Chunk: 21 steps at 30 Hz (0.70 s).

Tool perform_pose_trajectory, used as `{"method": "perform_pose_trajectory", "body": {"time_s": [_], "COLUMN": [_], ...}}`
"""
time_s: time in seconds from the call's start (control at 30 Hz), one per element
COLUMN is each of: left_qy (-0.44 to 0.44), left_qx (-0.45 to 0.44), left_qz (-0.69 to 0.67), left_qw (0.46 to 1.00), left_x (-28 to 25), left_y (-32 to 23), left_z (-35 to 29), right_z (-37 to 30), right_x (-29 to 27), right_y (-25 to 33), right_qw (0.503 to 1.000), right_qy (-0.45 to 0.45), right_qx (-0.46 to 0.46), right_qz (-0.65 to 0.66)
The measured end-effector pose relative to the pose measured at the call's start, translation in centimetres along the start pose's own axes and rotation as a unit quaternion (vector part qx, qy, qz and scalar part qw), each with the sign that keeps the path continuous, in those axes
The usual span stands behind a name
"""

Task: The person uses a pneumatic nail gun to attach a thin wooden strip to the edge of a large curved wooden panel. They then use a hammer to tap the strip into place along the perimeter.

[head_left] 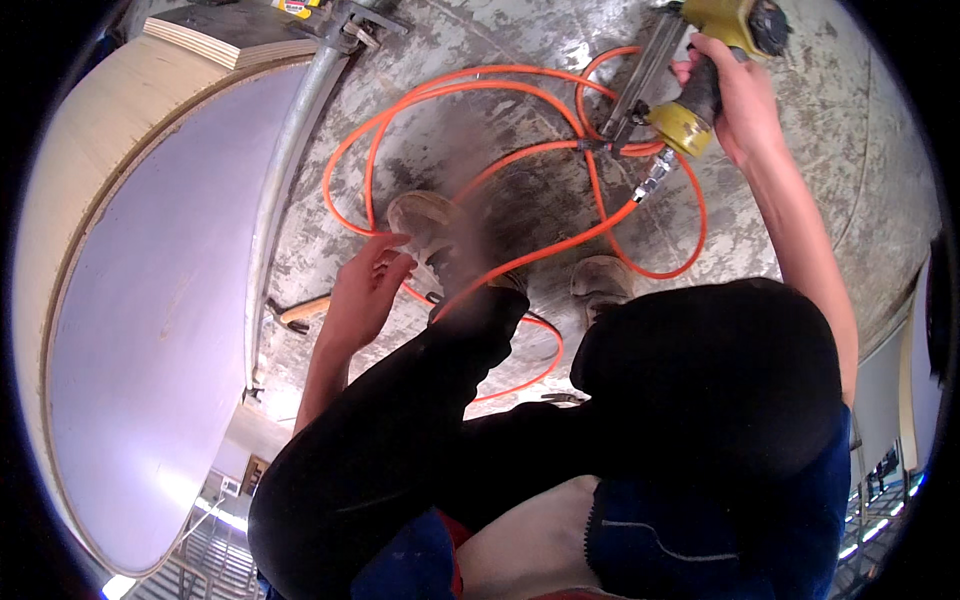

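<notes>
My right hand (745, 105) is wrapped round the black handle of a yellow and black air nail gun (685, 128), held over the floor at the upper right. A metal coupling (655, 175) joins its handle end to an orange air hose (565, 243). The hose lies in loose loops on the floor and runs across my left leg. My left hand (370, 290) hovers near my left shoe (422, 218), fingers loosely bent and apart, with nothing seen in it. Close by it on the floor is a hammer (305, 311) with a wooden handle, partly hidden.
At the left stands a large curved plywood piece (165, 330) with a pale lilac face. A long metal bar clamp (285, 180) runs along its edge. A plywood block (230, 35) sits on top. A small dark tool (562, 398) lies on the worn concrete floor beneath my legs.
</notes>
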<state>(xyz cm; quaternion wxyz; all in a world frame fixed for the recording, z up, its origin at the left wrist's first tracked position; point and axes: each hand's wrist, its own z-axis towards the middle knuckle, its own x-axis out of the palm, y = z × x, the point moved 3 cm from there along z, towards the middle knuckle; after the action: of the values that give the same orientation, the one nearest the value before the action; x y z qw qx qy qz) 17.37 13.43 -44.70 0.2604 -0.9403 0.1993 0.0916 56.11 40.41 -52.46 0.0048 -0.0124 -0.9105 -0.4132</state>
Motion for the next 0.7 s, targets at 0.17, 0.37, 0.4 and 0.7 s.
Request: {"method": "perform_pose_trajectory", "body": {"time_s": [0.17, 0.37, 0.4, 0.7], "left_qy": [0.009, 0.012, 0.017, 0.009], "left_qx": [-0.082, -0.12, -0.13, -0.152], "left_qz": [-0.009, -0.053, -0.045, -0.158], "left_qw": [0.997, 0.991, 0.99, 0.976], "left_x": [-0.2, 1.4, 1.6, 2.7], "left_y": [2.7, 7.1, 7.0, 9.6], "left_z": [-1.1, -2.0, -2.6, -3.6], "right_z": [0.1, -0.5, -0.6, -1.0], "right_x": [-1.8, -1.5, -1.3, 0.8], "right_y": [-1.6, -1.8, -1.6, -1.1], "right_qw": [0.999, 1.0, 1.0, 0.998], "right_qy": [-0.032, 0.019, 0.022, 0.062], "right_qx": [-0.002, -0.019, -0.015, 0.015], "right_qz": [-0.008, 0.004, 0.008, -0.019]}}
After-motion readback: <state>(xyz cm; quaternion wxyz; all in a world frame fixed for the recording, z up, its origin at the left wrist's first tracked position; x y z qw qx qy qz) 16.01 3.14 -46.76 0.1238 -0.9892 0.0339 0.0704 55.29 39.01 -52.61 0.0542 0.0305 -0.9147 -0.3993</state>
